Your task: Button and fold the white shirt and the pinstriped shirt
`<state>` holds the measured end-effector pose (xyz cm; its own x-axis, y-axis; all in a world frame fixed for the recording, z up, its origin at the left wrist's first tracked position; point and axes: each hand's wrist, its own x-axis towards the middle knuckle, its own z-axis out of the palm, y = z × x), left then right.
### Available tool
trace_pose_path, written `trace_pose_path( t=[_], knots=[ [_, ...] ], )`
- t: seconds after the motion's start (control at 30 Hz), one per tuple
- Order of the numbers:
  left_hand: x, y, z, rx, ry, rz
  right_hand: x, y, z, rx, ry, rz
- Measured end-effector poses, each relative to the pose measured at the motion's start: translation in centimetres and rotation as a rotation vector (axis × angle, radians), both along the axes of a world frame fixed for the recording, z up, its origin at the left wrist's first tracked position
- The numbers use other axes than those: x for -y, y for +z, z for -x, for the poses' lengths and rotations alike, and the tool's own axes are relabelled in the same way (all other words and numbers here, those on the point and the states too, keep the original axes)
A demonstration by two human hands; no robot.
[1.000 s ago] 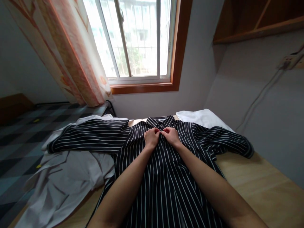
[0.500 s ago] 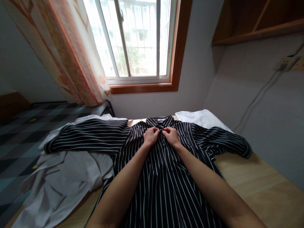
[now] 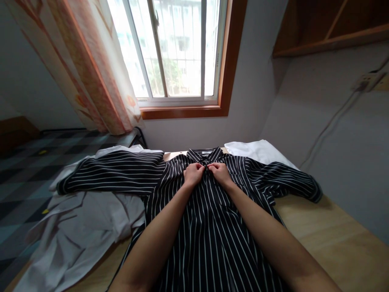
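Note:
A black shirt with white stripes [image 3: 203, 231] lies front up, its sleeves spread to both sides and its collar [image 3: 205, 154] at the far end. Just below the collar, my left hand [image 3: 193, 173] pinches the front edge of the shirt. Close beside it, my right hand [image 3: 220, 172] also pinches the cloth at the front opening. Both sets of fingers are closed, with a small gap between the hands. Any button between the fingertips is too small to make out.
Under the shirt is a light wooden table [image 3: 331, 231]. White cloth [image 3: 79, 235] hangs over its left side, and a folded white cloth [image 3: 258, 151] lies at the back right. A checked bed [image 3: 24, 174] stands left; a wooden shelf [image 3: 331, 40] overhangs at upper right.
Both hands stay at the shirt front below the collar, with only very slight finger movement. The view has shifted a little; the shirt lies as before.

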<state>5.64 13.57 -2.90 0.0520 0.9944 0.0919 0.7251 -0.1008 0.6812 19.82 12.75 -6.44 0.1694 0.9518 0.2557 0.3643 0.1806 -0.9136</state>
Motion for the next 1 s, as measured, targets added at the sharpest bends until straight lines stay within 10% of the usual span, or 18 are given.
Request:
trace_pose_path(
  t=[1.0],
  knots=[
    [-0.7,-0.9,-0.2,0.249,-0.065,-0.067,1.9,1.1,1.3,0.353,-0.131,-0.133]
  ],
)
